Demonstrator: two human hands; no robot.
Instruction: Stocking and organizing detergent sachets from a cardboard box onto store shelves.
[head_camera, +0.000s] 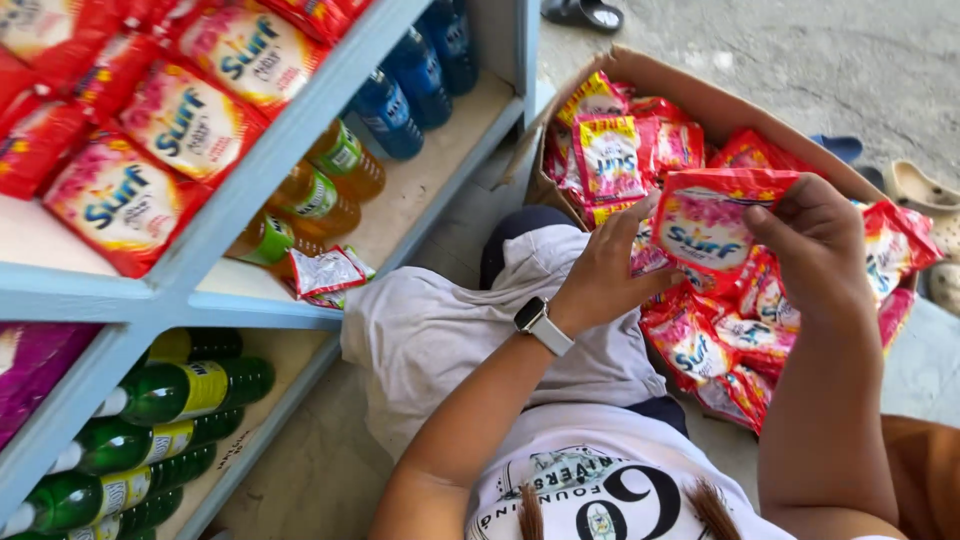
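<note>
Both hands pinch one red sachet (712, 225) above the cardboard box (690, 95); left hand (605, 270) grips its left edge, right hand (820, 245) its right. More red sachets (735, 330) fill the box; a blue shelf (300, 130) stands left of it.

Bright, even daylight throughout; concrete floor (830, 60) at the top right edge slightly washed out. Shadows soft. Sharp centre; bottles (130, 470) at the lower left edge slightly stretched.
</note>
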